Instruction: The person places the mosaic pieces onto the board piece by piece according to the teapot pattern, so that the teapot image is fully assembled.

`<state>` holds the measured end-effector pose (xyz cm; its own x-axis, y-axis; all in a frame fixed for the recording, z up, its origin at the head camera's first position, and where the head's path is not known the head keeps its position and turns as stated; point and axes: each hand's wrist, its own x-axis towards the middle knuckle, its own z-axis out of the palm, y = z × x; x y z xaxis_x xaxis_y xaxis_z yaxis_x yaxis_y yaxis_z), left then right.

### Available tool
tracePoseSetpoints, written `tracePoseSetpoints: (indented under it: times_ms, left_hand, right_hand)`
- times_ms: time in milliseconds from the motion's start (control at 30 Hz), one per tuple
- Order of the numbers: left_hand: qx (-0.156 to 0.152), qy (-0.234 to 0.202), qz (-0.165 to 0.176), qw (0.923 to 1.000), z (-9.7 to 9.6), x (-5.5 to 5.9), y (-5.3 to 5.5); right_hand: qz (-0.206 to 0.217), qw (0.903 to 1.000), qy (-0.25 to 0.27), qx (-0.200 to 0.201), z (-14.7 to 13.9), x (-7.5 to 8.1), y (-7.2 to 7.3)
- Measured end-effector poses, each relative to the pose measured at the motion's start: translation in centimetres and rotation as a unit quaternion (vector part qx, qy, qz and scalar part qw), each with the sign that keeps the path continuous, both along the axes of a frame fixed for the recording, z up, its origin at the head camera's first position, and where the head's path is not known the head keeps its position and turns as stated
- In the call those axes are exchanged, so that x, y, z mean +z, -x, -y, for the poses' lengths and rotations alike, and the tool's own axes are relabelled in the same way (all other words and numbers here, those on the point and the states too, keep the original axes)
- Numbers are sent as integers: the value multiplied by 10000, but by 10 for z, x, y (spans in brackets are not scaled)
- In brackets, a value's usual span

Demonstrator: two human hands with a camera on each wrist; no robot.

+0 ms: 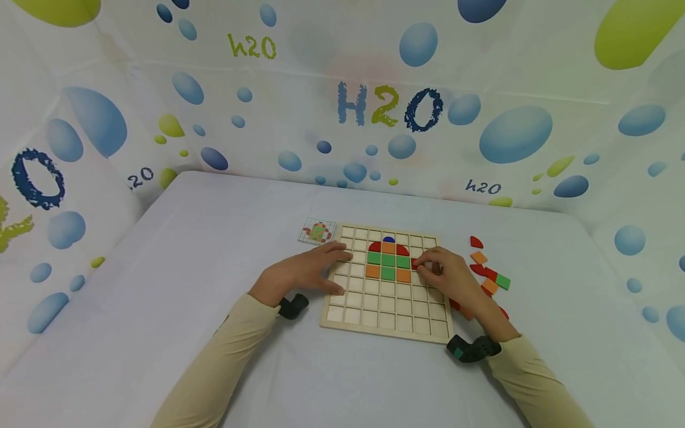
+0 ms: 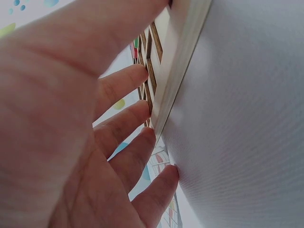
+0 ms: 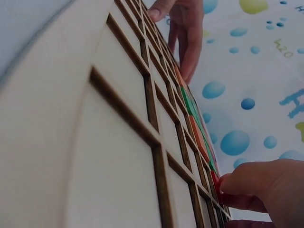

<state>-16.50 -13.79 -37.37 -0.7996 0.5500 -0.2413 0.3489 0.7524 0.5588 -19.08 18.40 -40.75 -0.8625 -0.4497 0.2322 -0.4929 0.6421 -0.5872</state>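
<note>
A wooden grid board (image 1: 369, 324) lies on the white table. In its upper middle cells sit green and orange square tiles (image 1: 388, 259), red curved pieces and a small blue piece (image 1: 389, 239). My right hand (image 1: 448, 274) pinches a red piece (image 1: 414, 263) between thumb and fingertips, at a cell just right of the green row; the right wrist view shows this red piece (image 3: 216, 187) low against the grid. My left hand (image 1: 307, 270) rests at the board's left edge with its fingers spread, thumb and fingertips on the frame and outer cells.
A small pattern card (image 1: 317, 230) lies beyond my left hand at the board's upper left corner. To the board's right are several loose pieces, among them a red one (image 1: 476, 242), an orange square (image 1: 478, 257) and a green square (image 1: 502, 281). A patterned cloth (image 1: 299, 113) hangs behind the table.
</note>
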Motion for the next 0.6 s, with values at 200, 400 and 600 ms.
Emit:
tracePoseSetpoints:
  times_ms: [200,400,600]
  left_hand:
    - [-11,-30,3,10000,0,0,-1]
    - [27,10,-3,10000,0,-2,1]
    - [21,66,3,10000,1,-2,2]
  right_hand:
    - [-84,10000,33,-7,-3,5,0]
    - [62,9996,-185,-223,-9,13,-2]
    - [-29,9993,-273,-268,-19,17,1]
